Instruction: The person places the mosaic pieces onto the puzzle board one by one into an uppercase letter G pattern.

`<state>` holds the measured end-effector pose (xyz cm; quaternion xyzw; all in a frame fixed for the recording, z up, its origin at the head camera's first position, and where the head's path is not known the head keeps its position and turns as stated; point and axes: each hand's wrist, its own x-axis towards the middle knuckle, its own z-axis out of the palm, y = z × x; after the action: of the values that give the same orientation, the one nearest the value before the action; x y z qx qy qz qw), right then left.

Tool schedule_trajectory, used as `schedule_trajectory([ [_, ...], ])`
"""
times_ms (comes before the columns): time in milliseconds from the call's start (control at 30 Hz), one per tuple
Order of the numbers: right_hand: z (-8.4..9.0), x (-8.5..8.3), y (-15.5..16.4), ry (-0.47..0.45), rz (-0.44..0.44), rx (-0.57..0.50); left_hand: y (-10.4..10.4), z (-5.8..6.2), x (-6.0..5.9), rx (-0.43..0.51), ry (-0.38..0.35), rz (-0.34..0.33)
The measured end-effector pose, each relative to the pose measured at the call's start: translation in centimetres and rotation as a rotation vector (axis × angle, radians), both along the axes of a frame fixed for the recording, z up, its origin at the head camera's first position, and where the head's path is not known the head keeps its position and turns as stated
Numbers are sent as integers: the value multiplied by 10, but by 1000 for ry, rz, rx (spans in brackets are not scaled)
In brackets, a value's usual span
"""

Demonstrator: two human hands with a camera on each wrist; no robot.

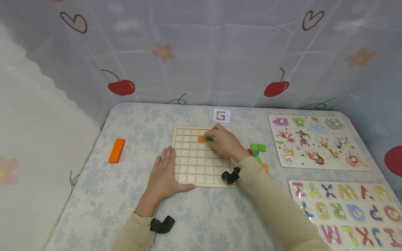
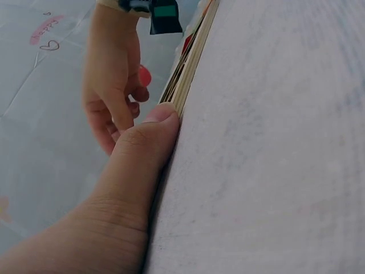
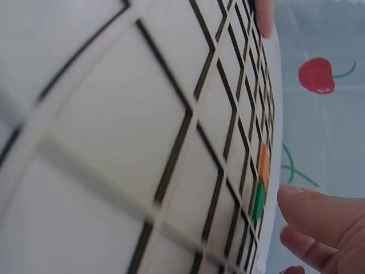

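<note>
A wooden grid board [image 1: 193, 157] lies on the table. My left hand [image 1: 163, 174] is spread at its lower left corner, fingers along the left side and thumb [image 2: 142, 137] against the near edge. In the board's upper part an orange square tile [image 1: 201, 139] sits in a cell, with a dark green tile [image 1: 209, 138] beside it. Over that green tile hovers my right hand [image 1: 224, 141], fingers loosely bent. The right wrist view shows its thumb [image 3: 313, 211] apart from the green tile [image 3: 259, 201], and I see nothing held.
Loose green, red and orange tiles [image 1: 258, 147] lie right of the board, partly behind the right sleeve. A pattern card [image 1: 221, 115] with a coloured G lies beyond it. An animal puzzle [image 1: 314, 141] and a letter puzzle [image 1: 345, 209] are at right, an orange block [image 1: 117, 150] at left.
</note>
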<state>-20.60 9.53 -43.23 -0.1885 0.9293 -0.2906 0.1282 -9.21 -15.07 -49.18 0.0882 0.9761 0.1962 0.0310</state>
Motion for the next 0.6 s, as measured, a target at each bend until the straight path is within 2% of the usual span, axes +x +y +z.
schedule_trajectory([
  [167, 9, 6, 33, 29, -43, 4, -1, -1, 0, 6, -2, 1],
  [367, 15, 16, 87, 4, -100, 31, -1, 0, 0, 22, -1, -4],
  [600, 18, 25, 138, -44, -159, 151, 0, 0, 1, 17, 0, 1],
])
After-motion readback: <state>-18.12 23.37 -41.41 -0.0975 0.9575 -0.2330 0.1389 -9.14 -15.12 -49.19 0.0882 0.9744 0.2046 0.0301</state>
